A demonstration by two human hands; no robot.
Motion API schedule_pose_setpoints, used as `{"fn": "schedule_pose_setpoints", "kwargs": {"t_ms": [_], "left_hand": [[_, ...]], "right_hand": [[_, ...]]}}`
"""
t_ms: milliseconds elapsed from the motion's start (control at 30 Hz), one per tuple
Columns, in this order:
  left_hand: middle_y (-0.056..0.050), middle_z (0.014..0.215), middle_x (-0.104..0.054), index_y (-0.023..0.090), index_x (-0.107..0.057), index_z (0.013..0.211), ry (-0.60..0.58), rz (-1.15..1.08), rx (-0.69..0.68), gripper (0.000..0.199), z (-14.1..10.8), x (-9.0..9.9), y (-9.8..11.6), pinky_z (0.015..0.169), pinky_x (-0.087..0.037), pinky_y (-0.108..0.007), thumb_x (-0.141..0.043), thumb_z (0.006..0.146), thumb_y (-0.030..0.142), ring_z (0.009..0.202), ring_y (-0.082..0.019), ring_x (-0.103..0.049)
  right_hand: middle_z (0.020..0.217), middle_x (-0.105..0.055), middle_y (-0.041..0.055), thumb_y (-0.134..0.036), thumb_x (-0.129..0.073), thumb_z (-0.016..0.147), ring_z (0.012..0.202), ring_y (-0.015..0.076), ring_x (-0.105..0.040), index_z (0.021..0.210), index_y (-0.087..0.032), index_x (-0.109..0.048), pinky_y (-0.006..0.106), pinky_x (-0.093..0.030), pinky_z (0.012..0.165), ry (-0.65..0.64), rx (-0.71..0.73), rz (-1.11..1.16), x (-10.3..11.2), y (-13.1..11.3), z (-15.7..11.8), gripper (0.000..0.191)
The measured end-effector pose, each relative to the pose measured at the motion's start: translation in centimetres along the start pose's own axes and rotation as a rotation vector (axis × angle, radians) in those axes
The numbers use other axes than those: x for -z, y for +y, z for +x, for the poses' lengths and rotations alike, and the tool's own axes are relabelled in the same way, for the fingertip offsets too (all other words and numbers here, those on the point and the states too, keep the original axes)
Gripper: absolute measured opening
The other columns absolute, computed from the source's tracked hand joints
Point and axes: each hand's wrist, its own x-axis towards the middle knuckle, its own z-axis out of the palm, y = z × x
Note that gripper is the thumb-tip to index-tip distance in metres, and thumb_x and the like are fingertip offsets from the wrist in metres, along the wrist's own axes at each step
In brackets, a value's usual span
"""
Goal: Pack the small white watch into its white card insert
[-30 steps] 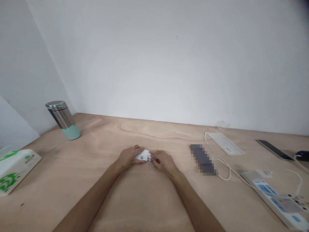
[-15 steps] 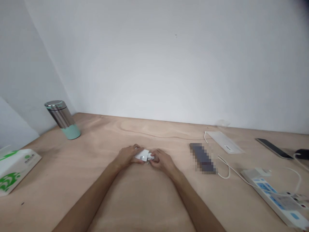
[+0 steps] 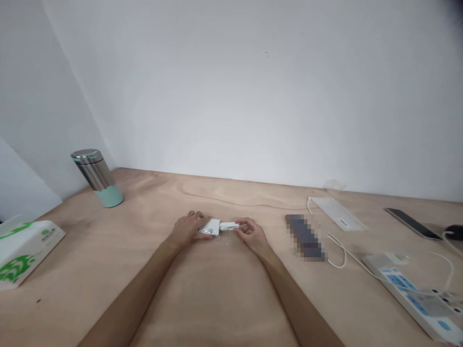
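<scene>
Head view: left hand [image 3: 187, 230] closed on a small white plastic piece [image 3: 210, 227], possibly a charger body, though too small to be sure. Right hand [image 3: 251, 235] pinches a narrow white strip [image 3: 229, 225] just beside it, both held low above the plywood worktop [image 3: 152, 202].
</scene>
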Motion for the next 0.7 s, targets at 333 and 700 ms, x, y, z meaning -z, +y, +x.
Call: {"fn": "schedule_pose_setpoints", "kwargs": {"t_ms": [333,700], "left_hand": [[-0.008,0.118,-0.058,0.023,-0.052,0.124,0.211,-0.135,0.016,0.052,0.0,-0.9,1.8,0.092,-0.037,-0.037,-0.055,0.082,0.054,0.107,-0.024,-0.05],[-0.011,0.108,-0.058,0.02,-0.055,0.115,0.273,-0.038,0.233,0.04,0.6,-2.2,5.7,0.089,-0.036,-0.041,-0.051,0.083,0.043,0.104,-0.028,-0.05]], "right_hand": [[0.067,-0.066,0.0014,-0.05,-0.073,0.063,0.053,0.0135,-0.058,0.08,-0.018,-0.067,0.024,-0.048,0.048,0.101,-0.217,0.366,-0.3,-0.9,0.3,0.037],[0.064,-0.067,0.0011,-0.053,-0.069,0.065,0.05,0.0168,-0.062,0.078,-0.02,-0.059,0.025,-0.047,0.042,0.141,-0.292,0.429,-0.8,-1.4,0.2,0.037]]}}
